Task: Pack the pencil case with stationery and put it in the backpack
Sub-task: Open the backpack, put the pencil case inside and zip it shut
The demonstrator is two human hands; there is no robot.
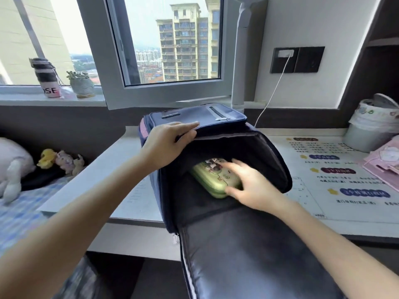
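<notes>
On the far left, beside the desk, some plush toys are being left out of the work. Next to them, the upper edge of the dark blue backpack is being pinched by the left hand, with fingers above the rim and thumb below it, so that the mouth is being held wide and the inside is being made reachable. In the middle, the green pencil case is being laid flat, deep inside the main compartment. It is being touched from above by the right hand. The fingers are spread and almost straight on the lid, with the thumb at the near end, so the case is probably being pushed in, not clamped, although blur is making this uncertain. Further right, a printed mat and a pink box are being left untouched on the desk.
</notes>
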